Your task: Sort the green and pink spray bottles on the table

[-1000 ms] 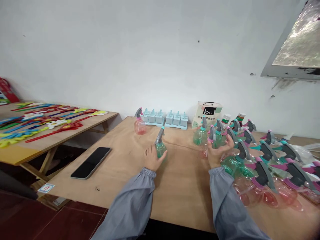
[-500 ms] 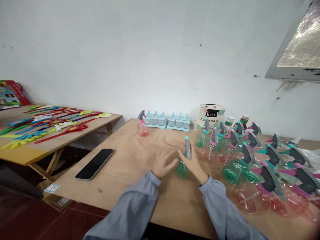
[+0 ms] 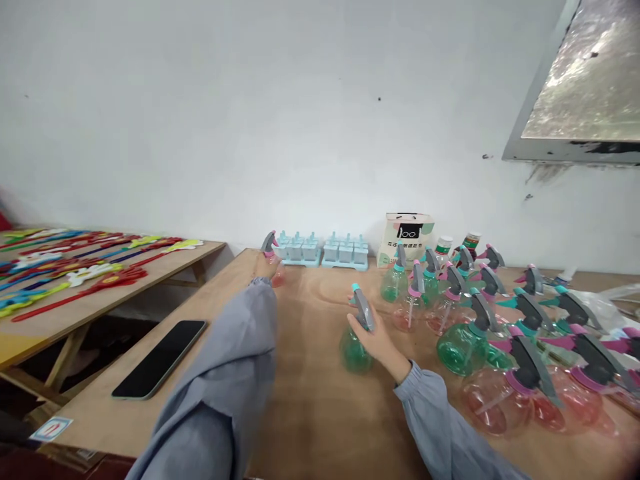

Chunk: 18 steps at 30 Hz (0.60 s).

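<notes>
Wooden table (image 3: 310, 413), sprayers (image 3: 480, 313) crowded along its right side. Box (image 3: 407, 243) behind them. Pale-blue mould racks (image 3: 345, 252) left of box. Green sprayer (image 3: 356, 350) roughly upright, mid-table; pink sprayer (image 3: 279, 277) far back, just beside mould racks. Phone (image 3: 160, 360) flat near left edge. Right hand (image 3: 375, 333) curled closed around green sprayer's neck. Left hand (image 3: 265, 268) at pink sprayer; fingers mostly hidden, cannot tell how far closed.

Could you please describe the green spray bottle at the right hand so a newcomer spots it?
On the wooden table, find the crowd of spray bottles at the right. Left of it is a green spray bottle with a grey and turquoise head. Unlike the other green ones, it is apart, with the right hand at its neck.
</notes>
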### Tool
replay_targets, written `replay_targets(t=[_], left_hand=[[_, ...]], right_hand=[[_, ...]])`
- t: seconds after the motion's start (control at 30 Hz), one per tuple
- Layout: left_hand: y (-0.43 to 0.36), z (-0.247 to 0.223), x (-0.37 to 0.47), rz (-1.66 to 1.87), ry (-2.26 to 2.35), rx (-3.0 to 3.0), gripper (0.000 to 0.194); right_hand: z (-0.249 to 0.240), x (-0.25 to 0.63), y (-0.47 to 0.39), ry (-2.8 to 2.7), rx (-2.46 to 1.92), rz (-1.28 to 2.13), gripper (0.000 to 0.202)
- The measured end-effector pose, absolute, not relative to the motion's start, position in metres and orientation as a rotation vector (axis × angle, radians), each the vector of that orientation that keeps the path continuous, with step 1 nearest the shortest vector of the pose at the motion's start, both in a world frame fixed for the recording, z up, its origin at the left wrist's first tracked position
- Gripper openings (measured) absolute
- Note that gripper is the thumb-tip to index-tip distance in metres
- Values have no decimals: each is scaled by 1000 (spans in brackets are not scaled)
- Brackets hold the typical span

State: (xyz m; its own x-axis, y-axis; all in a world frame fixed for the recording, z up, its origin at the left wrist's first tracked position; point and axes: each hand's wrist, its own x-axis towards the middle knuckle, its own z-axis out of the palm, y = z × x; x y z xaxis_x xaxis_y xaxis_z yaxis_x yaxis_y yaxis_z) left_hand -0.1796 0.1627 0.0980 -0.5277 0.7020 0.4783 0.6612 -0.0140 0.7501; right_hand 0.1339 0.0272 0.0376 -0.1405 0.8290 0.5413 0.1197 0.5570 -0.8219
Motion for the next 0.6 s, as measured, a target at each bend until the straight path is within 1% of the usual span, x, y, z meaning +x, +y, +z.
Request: replay_targets(t=[0.1,0.2,0.27,0.37,0.47,0.6], left_hand=[[151,78,-161,1527,2196,1536,29],[122,49,-137,1518,2189,1615,34],[96,30,-121,1615,2062,1704,34],[58,10,-99,1757,1715,1788,35],[33,3,-83,1779,1587,1806,38],[22,6,-73,1798,1557,1750,38]], right_hand=[[37,140,31,-1547,-792,801,34],[42,145,34,-1514,-722,983,31],[49,147,33,-1506,-664,1173,34],[63,147,27,-1465,-582,1370,42],[73,145,22,-1440,-529,1414,43],[71,147,26,-1421,-565,1296,29]])
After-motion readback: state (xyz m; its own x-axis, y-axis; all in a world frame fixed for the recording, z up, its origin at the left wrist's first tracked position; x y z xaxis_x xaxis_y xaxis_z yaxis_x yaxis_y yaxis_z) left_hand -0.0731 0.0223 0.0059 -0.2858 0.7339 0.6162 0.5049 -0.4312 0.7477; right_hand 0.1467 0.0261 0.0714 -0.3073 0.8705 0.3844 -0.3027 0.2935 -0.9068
